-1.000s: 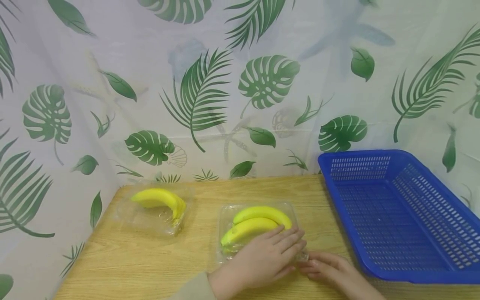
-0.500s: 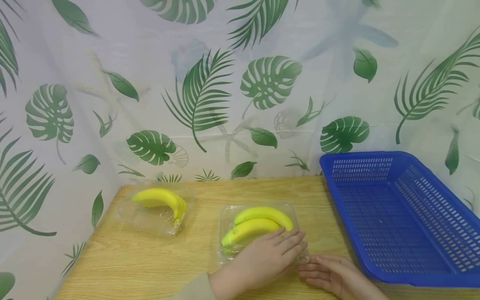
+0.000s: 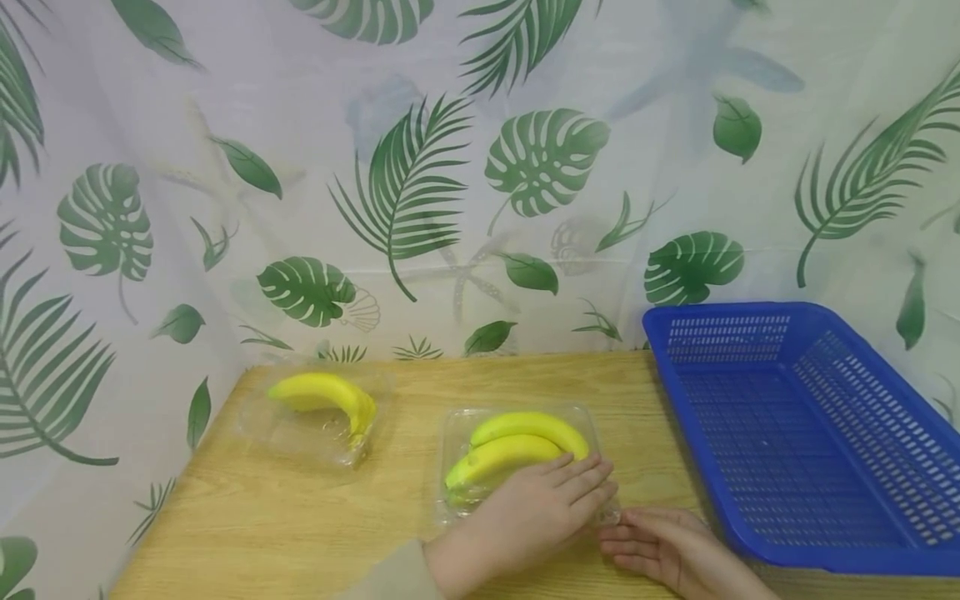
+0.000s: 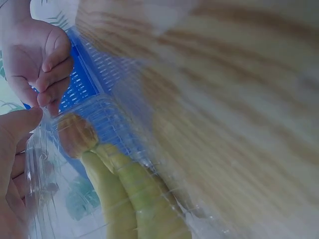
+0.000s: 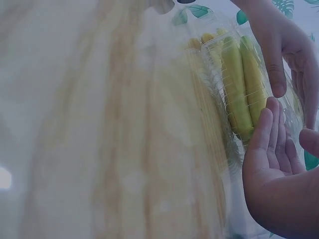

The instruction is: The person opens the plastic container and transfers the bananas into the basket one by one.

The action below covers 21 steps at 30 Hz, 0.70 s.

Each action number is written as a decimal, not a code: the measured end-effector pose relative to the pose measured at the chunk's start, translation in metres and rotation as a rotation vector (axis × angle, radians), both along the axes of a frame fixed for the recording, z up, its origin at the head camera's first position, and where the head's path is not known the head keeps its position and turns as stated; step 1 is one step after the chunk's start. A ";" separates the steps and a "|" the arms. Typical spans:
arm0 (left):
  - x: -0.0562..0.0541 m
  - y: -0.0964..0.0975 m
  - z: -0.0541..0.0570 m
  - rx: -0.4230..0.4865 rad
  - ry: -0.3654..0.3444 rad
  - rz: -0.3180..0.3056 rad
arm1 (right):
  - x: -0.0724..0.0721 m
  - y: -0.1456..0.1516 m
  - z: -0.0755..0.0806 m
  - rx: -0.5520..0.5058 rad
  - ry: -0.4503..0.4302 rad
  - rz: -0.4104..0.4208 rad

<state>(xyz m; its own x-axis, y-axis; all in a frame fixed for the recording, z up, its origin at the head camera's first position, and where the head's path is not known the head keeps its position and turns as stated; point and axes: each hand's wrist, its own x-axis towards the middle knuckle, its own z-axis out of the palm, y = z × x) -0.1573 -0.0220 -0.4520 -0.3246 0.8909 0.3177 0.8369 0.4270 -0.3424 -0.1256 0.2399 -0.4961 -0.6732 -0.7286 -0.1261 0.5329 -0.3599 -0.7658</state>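
Note:
A clear plastic clamshell box with bananas in it lies on the table. My left hand rests across the near right part of its lid, fingers straight and together. At the box's near right corner is my right hand, its fingers extended and fingertips by the edge; in the right wrist view this right hand has its palm turned up and the thumb apart. Whether the right fingertips touch the plastic, I cannot tell. The left wrist view shows the banana stem end under the ribbed plastic.
A second clear box with a banana inside stands at the back left of the wooden table. A blue perforated basket stands on the right, close to my right hand. A leaf-patterned cloth hangs behind.
My right fingers, bent at the box's corner a second ago, have straightened and drawn slightly toward me. The left hand stays on the lid. The view has shifted slightly.

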 end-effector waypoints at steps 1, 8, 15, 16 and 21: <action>-0.001 0.001 0.000 0.004 0.008 -0.001 | 0.000 0.000 0.000 0.002 0.001 -0.003; -0.003 0.003 -0.002 0.028 0.039 -0.003 | -0.002 -0.002 -0.002 -0.022 0.024 0.013; -0.003 0.003 0.001 0.058 0.015 -0.009 | -0.002 -0.003 -0.003 -0.016 0.011 0.007; -0.003 0.003 0.002 0.061 0.019 -0.007 | -0.002 -0.003 -0.003 -0.012 0.005 0.007; -0.001 0.006 0.001 0.070 0.049 0.010 | -0.002 -0.004 -0.004 -0.006 -0.003 0.010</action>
<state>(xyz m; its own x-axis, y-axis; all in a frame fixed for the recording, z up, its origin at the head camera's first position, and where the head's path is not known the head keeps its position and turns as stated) -0.1587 -0.0164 -0.4512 -0.3156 0.8629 0.3948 0.8158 0.4592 -0.3516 -0.1276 0.2363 -0.4997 -0.6656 -0.7360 -0.1236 0.5388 -0.3592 -0.7620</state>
